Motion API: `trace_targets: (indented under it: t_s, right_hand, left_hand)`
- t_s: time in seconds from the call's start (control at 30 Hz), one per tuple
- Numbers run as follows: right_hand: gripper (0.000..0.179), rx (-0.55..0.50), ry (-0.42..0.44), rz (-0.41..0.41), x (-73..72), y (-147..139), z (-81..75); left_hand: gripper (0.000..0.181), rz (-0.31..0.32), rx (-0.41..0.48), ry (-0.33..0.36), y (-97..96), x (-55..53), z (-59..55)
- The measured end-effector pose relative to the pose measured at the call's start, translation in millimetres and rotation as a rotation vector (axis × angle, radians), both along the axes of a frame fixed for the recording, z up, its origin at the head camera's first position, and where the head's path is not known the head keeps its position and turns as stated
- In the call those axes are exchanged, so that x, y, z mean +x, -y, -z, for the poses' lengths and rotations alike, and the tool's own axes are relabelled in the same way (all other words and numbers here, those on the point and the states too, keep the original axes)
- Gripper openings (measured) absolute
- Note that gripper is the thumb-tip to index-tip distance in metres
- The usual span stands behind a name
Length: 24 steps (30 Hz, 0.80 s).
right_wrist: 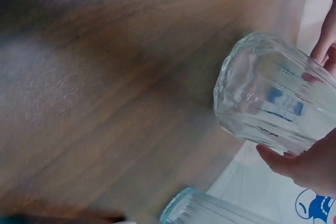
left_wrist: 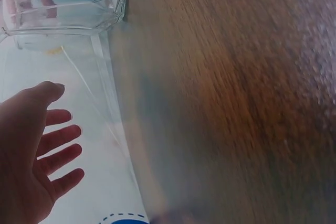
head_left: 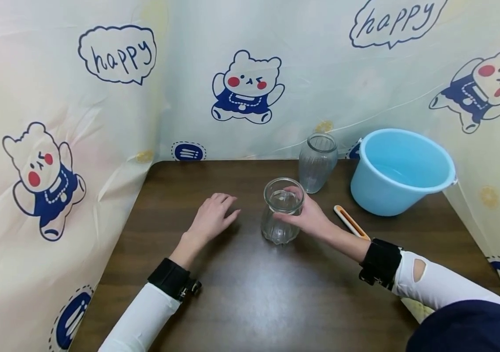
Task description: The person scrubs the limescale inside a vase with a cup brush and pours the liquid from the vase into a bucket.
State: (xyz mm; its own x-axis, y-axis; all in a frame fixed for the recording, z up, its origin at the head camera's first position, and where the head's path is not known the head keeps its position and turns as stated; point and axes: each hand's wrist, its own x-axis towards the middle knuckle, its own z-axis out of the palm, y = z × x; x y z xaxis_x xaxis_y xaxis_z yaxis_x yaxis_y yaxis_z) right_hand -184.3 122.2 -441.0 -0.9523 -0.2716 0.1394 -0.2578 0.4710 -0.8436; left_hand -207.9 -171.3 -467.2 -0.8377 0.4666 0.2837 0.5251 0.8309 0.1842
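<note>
A clear glass vase (head_left: 276, 227) with a wide rim and ribbed sides is upright near the middle of the brown table. My right hand (head_left: 313, 217) grips it from the right just below the rim, thumb on the near side and fingers on the far side. In the right wrist view its ribbed glass body (right_wrist: 262, 93) shows beside the hand (right_wrist: 315, 169). My left hand (head_left: 211, 217) is held over the table to the left of the vase, fingers loosely extended and holding nothing. The left wrist view shows those fingers (left_wrist: 60, 140) spread apart, below the vase (left_wrist: 68, 9).
Behind the held vase stands a second glass vase (head_left: 316, 166). A light blue bucket (head_left: 386, 195) is at the back right. Between bucket and right forearm lies a slim orange-and-white tool (head_left: 352, 222). Printed curtains (head_left: 241, 137) enclose the table's back and sides.
</note>
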Motion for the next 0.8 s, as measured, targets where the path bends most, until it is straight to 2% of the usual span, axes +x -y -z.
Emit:
trace_targets:
  t_s: [0.2,0.4,0.5,0.67,0.8]
  right_hand:
    - [0.075,-0.031,-0.008,0.062,3.5,-12.9,-6.0]
    - [0.074,-0.010,-0.045,0.083,13.4,-44.9,-26.1]
    - [0.073,0.005,-0.046,0.124,22.0,-66.2,-38.5]
    - [0.069,0.044,-0.012,0.231,40.2,-103.5,-59.2]
    - [0.065,0.104,-0.036,0.305,53.6,-136.0,-76.6]
  left_hand:
    - [0.039,0.016,-0.012,0.010,-4.4,-6.5,-3.2]
    - [0.038,-0.007,0.014,-0.008,-6.6,-8.4,-6.1]
    - [0.038,-0.016,0.007,-0.015,-8.3,-8.9,-5.1]
    - [0.039,0.006,-0.010,-0.008,-11.2,-6.0,-2.3]
    - [0.038,0.018,-0.002,-0.015,-12.1,-4.2,-2.2]
